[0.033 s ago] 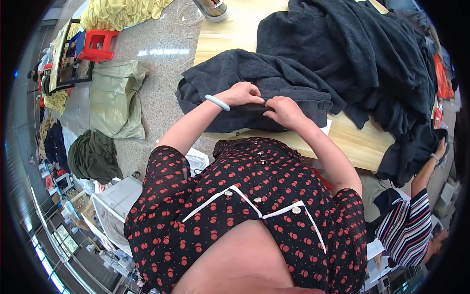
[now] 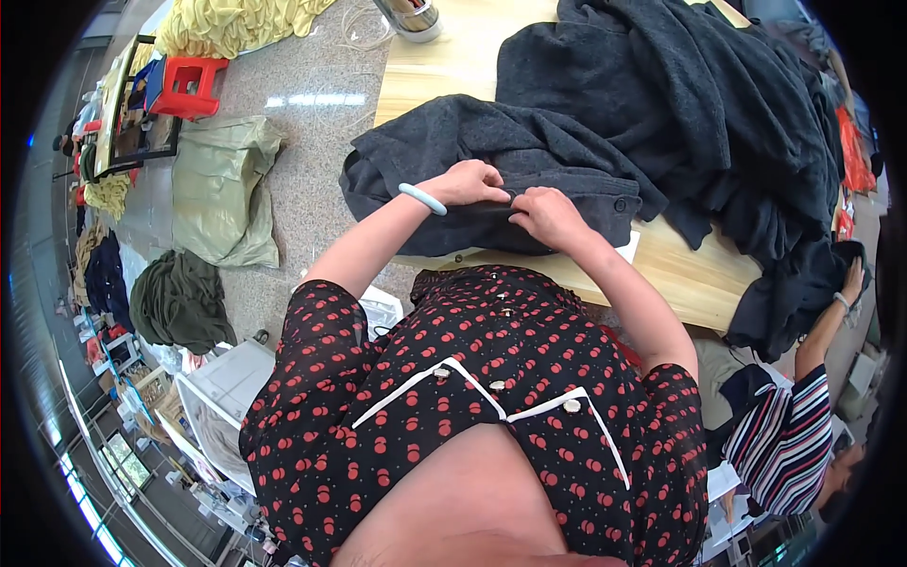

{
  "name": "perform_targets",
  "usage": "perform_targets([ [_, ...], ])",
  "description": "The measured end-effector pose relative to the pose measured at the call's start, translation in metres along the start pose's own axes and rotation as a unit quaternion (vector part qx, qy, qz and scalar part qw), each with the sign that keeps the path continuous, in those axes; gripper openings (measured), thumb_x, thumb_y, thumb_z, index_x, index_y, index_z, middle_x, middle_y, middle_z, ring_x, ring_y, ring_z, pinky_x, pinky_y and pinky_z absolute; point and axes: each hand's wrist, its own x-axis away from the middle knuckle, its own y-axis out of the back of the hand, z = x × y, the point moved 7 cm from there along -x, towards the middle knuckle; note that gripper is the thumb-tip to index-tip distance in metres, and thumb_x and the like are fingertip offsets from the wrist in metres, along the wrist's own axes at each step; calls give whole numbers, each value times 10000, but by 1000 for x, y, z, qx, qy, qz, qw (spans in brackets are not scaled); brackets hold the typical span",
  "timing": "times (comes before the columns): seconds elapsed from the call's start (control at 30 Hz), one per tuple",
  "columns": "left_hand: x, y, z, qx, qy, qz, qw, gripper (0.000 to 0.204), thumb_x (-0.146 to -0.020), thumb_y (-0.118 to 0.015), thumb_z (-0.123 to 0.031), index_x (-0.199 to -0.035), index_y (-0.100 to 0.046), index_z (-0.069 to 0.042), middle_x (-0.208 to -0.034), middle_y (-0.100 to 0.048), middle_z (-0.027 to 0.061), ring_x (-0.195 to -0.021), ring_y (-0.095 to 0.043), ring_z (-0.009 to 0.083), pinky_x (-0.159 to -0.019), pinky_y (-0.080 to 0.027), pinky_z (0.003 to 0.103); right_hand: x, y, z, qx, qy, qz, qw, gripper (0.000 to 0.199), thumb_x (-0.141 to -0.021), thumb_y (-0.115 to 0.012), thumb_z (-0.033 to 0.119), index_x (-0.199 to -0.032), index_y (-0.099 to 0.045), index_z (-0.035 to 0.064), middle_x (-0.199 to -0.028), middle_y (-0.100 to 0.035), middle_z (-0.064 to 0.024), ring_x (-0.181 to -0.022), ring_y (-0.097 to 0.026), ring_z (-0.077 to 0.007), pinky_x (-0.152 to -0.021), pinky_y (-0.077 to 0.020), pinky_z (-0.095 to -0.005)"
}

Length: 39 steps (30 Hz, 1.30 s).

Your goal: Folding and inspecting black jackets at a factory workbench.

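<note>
A dark grey buttoned garment [image 2: 453, 132] lies bunched on the wooden table in front of me. My left hand [image 2: 470, 183], below a pale bangle, pinches its front edge strip with thumb and bent fingers. Close beside it, my right hand [image 2: 548, 215] grips the same strip, fingers curled down on the cloth. A small dark round spot, perhaps a button, shows between the two sets of fingertips. Further right along the strip sits a round dark button [image 2: 620, 204]. The undersides of my fingers are hidden.
More dark grey cloth [image 2: 614, 85] is heaped on the table [image 2: 699, 274] behind and to the right. A co-worker's hand [image 2: 853, 282] touches dark cloth at far right. A metallic cylinder [image 2: 416, 21] stands at the back edge. Left on the floor are a red stool [image 2: 194, 87] and a greenish sack [image 2: 222, 194].
My hands keep their hold on the garment with barely any shift. At far right the co-worker's hand has moved slightly up.
</note>
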Motion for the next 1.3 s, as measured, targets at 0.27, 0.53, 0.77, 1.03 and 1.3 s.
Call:
perform_targets([
  [0.27, 6, 9, -22, 7, -81, -83, 993, 300, -684, -668, -238, -834, -582, 7, -778, -607, 149, -758, -582, 259, -667, -448, 335, 2, -2, 7, 56, -7, -51, 997, 72, -734, -508, 82, -742, -549, 23, -735, -548, -129, -737, -540, -284, -700, -433, -392],
  [0.53, 5, -3, -13, 64, -79, -115, 988, 277, -749, -598, -233, -831, -587, 31, -774, -598, 196, -746, -585, 269, -675, -443, 345, -6, 4, 0, -37, -63, -125, 990, 94, -686, -494, 35, -776, -510, 12, -758, -540, -154, -769, -518, -313, -710, -412, -412],
  [0.77, 2, -17, 4, 258, 68, -97, 959, 244, -793, -530, -198, -796, -591, 38, -739, -598, 139, -692, -547, 179, -653, -423, 302, -2, 6, -2, 36, -71, -166, 983, 152, -702, -515, 36, -852, -502, 14, -772, -543, -146, -765, -522, -303, -711, -411, -405],
  [1.03, 17, -6, -34, -46, -85, -52, 994, 316, -718, -559, -231, -810, -544, 70, -859, -561, 261, -844, -542, 384, -739, -435, 410, 1, 0, -3, 135, -43, -141, 980, 122, -706, -517, 59, -823, -492, 35, -734, -514, -113, -733, -516, -267, -677, -414, -364],
  [1.3, 26, -19, -37, -156, -138, -200, 958, 189, -726, -487, -133, -803, -460, 37, -797, -523, 221, -767, -535, 370, -700, -433, 443, -2, -2, -1, 135, -17, -102, 985, 59, -717, -466, 40, -775, -471, 36, -739, -515, -114, -734, -516, -269, -681, -414, -369],
])
